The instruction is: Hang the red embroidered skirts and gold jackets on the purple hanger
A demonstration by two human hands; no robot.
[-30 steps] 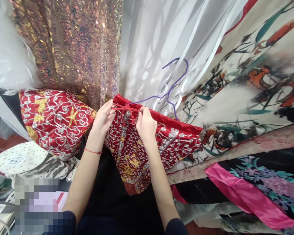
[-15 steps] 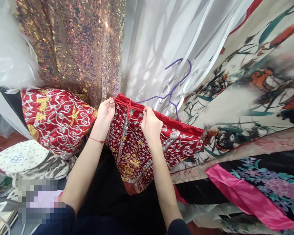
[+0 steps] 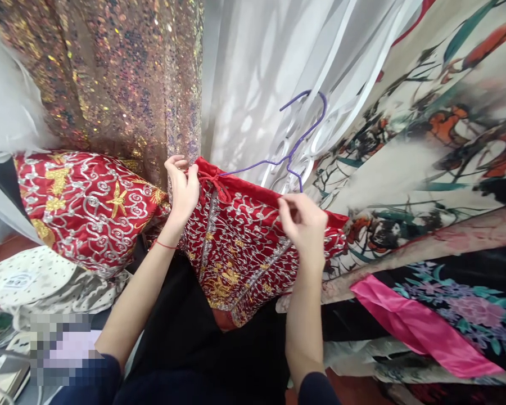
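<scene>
A red garment (image 3: 240, 242) with silver and gold embroidery hangs tilted in front of me, its plain red band along the upper edge. A thin red cord (image 3: 221, 188) is looped in a bow near the band's left end. My left hand (image 3: 183, 188) is beside that end, thumb and fingers apart. My right hand (image 3: 306, 222) is in front of the band further right, its fingers curled toward the thumb; whether they pinch anything is hidden. A purple wire hanger (image 3: 290, 154) shows behind the band.
Left of me is another red embroidered piece (image 3: 88, 208), below a sequined cloth (image 3: 118, 73). A white sheer curtain (image 3: 253, 73) hangs behind. Patterned fabric (image 3: 438, 157) and a pink satin band (image 3: 421, 326) hang to the right. A dotted cloth item (image 3: 29, 273) lies lower left.
My right hand has moved right along the band, away from the cord. My left hand's fingers have spread from a pinch at the cord. The bow's loops now hang lower.
</scene>
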